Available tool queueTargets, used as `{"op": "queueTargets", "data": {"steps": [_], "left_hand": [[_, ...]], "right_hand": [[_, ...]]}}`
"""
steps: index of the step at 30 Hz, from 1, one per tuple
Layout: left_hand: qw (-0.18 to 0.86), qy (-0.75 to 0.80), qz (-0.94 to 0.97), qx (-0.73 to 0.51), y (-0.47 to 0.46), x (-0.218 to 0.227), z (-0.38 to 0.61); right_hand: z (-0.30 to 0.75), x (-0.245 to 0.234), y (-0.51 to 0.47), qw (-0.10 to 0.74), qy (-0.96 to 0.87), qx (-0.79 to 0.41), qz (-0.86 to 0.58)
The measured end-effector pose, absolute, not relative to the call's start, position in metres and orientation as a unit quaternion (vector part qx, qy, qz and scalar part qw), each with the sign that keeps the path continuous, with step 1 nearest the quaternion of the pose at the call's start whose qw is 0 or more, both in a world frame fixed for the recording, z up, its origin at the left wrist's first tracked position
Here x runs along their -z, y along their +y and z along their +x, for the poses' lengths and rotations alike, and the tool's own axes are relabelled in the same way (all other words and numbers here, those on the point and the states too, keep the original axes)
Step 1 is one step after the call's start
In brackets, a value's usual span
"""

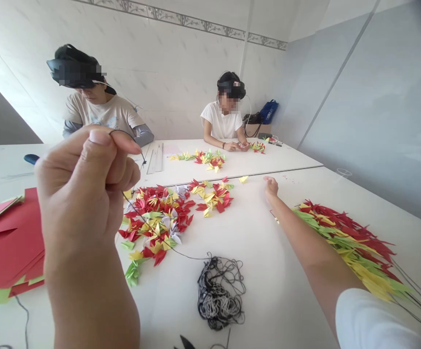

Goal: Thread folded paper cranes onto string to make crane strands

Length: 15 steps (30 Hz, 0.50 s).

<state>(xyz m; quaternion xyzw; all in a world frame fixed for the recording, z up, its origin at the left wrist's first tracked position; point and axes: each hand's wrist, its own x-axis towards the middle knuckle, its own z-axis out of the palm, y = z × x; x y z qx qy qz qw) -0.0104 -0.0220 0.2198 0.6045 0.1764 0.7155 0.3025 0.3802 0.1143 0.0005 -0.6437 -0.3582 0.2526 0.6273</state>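
Raised close to the camera, my left hand (87, 179) is closed in a pinch on a black cord (148, 226). One short end hangs over my index finger; the other length runs down to a loose tangle of black and grey cord (220, 293) on the table. My right hand (271, 188) is stretched far forward over the table with its fingers curled closed. Anything inside them is too small or hidden to make out. Just left of it lies a yellow folded paper piece (243, 179). A heap of red, yellow, green and white folded paper pieces (155, 215) lies between my hands.
Red and green paper sheets (12, 247) are stacked at left. Strung folded paper pieces (352, 247) lie at right, trailing cords. A dark pointed tool (186, 342) shows at the bottom edge. Across the white table (290, 167), two people with headsets sit; one handles folded paper.
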Motion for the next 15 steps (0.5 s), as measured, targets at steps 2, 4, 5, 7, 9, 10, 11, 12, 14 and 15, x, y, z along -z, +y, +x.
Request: {"op": "queueTargets", "data": {"steps": [2, 4, 5, 7, 9, 10, 11, 12, 14, 15], "left_hand": [[0.311, 0.178, 0.602, -0.713, -0.021, -0.220, -0.009], [0.316, 0.164, 0.611, -0.707, -0.020, -0.220, -0.007], [0.315, 0.155, 0.618, -0.704, -0.019, -0.220, -0.006], [0.312, 0.148, 0.627, -0.698, -0.018, -0.219, -0.005], [0.312, 0.157, 0.628, -0.696, -0.017, -0.219, -0.004], [0.310, 0.162, 0.626, -0.697, -0.016, -0.218, -0.004], [0.307, 0.167, 0.626, -0.698, -0.016, -0.218, -0.004], [0.303, 0.171, 0.626, -0.698, -0.016, -0.218, -0.004], [0.295, 0.177, 0.630, -0.696, -0.016, -0.217, -0.004], [0.291, 0.177, 0.632, -0.696, -0.016, -0.217, -0.004]], "right_hand": [[0.388, 0.003, 0.126, 0.620, -0.343, -0.256, -0.657], [0.390, 0.008, 0.136, 0.602, -0.346, -0.278, -0.664], [0.389, 0.011, 0.140, 0.593, -0.352, -0.283, -0.666], [0.388, 0.015, 0.147, 0.579, -0.367, -0.282, -0.671], [0.385, 0.017, 0.152, 0.567, -0.384, -0.279, -0.674], [0.381, 0.018, 0.154, 0.560, -0.394, -0.282, -0.672], [0.377, 0.020, 0.155, 0.554, -0.405, -0.290, -0.667], [0.372, 0.021, 0.156, 0.547, -0.417, -0.302, -0.660], [0.362, 0.024, 0.157, 0.537, -0.434, -0.329, -0.644], [0.359, 0.025, 0.156, 0.535, -0.438, -0.340, -0.638]]}}
